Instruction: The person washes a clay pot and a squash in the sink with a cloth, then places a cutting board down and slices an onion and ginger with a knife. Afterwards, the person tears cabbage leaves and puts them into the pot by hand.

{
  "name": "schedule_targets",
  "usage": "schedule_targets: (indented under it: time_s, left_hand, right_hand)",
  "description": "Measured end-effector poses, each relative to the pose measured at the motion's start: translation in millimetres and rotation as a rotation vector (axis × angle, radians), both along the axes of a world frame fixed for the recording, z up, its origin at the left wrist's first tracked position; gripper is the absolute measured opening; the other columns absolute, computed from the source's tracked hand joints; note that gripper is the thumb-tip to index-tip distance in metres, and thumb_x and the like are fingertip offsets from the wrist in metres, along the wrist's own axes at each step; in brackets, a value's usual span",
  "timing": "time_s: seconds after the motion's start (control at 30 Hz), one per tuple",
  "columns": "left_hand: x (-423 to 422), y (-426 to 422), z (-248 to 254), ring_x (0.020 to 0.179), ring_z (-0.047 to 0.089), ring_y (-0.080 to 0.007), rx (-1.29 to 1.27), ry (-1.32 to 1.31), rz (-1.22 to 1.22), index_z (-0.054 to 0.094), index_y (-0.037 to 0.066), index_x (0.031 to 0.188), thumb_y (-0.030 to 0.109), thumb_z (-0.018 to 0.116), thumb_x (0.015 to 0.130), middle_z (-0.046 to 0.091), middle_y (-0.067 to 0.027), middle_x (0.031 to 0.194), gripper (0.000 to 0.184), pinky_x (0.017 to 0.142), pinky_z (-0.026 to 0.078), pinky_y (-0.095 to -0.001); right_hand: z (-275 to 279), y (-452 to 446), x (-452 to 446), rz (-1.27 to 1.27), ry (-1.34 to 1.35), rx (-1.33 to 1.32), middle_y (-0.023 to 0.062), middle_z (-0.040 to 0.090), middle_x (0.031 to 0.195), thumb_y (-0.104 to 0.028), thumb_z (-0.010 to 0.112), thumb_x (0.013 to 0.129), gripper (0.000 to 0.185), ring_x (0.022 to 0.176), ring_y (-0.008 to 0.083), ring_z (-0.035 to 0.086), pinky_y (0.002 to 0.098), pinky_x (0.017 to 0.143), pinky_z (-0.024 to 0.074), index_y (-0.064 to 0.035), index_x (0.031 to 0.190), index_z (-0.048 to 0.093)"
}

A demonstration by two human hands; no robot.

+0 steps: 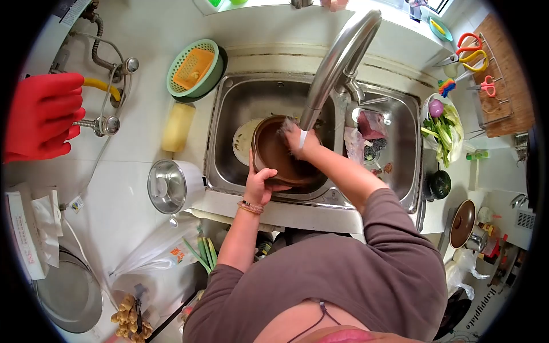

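A brown pot (274,151) is tilted in the left sink basin (229,171). My left hand (261,186) grips its near left rim, thumb inside and fingers around the outer wall. Inside the pot, under the faucet (343,63), my right hand (298,142) is closed on a greyish wad (286,131) that looks like a scouring pad; blur hides its detail. A pale, round dish-like thing (242,140) with dark specks shows partly behind the pot. The right basin (403,171) holds a piece of dark red meat (372,124) and a plastic bag (353,143).
Left of the sink are a green colander (214,71), a yellow cylindrical thing (178,127) and a metal pot (171,186). Red gloves (43,117) hang farther left. At right are leafy vegetables (449,131), a dark green round vegetable (440,184) and scissors (469,54).
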State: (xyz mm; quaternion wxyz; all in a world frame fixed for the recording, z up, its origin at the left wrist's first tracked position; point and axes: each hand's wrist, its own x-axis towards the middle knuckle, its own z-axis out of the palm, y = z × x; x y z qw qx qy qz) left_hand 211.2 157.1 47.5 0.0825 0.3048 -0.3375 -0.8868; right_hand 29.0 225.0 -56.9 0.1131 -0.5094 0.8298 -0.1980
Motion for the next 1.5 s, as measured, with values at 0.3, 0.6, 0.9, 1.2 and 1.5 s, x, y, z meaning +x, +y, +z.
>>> schedule_targets:
  time_s: [0.3,0.6,0.9,1.2,1.5]
  left_hand:
    - [-8,-4,-25,0.102,0.062,-0.0321,0.071,-0.058,-0.014,0.054,0.002,0.117,0.024,0.051,0.091,0.061,-0.0166,0.11,0.034,0.081,0.055,-0.0532]
    - [-21,-6,-4,0.102,0.061,-0.0392,0.072,-0.095,0.056,0.051,-0.004,0.117,0.016,0.048,0.086,0.06,-0.022,0.112,0.038,0.082,0.055,-0.057]
    - [8,-11,-12,0.103,0.061,-0.036,0.42,-0.041,0.057,0.054,-0.005,0.114,0.018,0.051,0.081,0.061,-0.0207,0.114,0.04,0.078,0.058,-0.0502]
    - [-2,3,-70,0.113,0.057,-0.0366,0.414,0.408,-0.116,0.047,-0.001,0.128,0.007,0.052,0.083,0.056,-0.0195,0.125,0.046,0.098,0.044,-0.0548]
    - [-11,-37,49,0.092,0.066,-0.0293,-0.071,-0.297,-0.154,0.053,0.001,0.118,0.013,0.062,0.086,0.063,-0.016,0.108,0.036,0.066,0.061,-0.0427]
  right_hand:
    - [90,21,14,0.088,-1.5,0.233,-0.0005,0.051,0.064,-0.012,0.049,0.084,0.028,0.059,0.0082,0.05,0.0248,0.052,0.04,-0.0093,0.109,0.058]
    - [113,102,-23,0.073,-0.256,0.173,0.0092,0.059,0.108,-0.024,0.064,0.073,0.035,0.103,0.0303,0.058,0.0387,0.088,0.0481,-0.0208,0.107,0.068]
    - [98,94,-43,-0.608,-1.341,-0.542,0.0081,0.057,0.111,-0.017,0.062,0.084,0.052,0.099,0.0187,0.059,0.0318,0.086,0.0473,-0.0061,0.13,0.04]
    - [108,114,-33,-0.338,-0.561,-0.633,0.0111,0.052,0.122,0.006,0.06,0.081,0.062,0.111,0.0196,0.054,0.0316,0.097,0.0425,-0.0037,0.133,0.029]
    - [78,92,8,-0.724,-1.166,-0.68,0.0125,0.055,0.111,0.001,0.061,0.077,0.049,0.102,0.0208,0.058,0.0341,0.086,0.0498,-0.002,0.119,0.036]
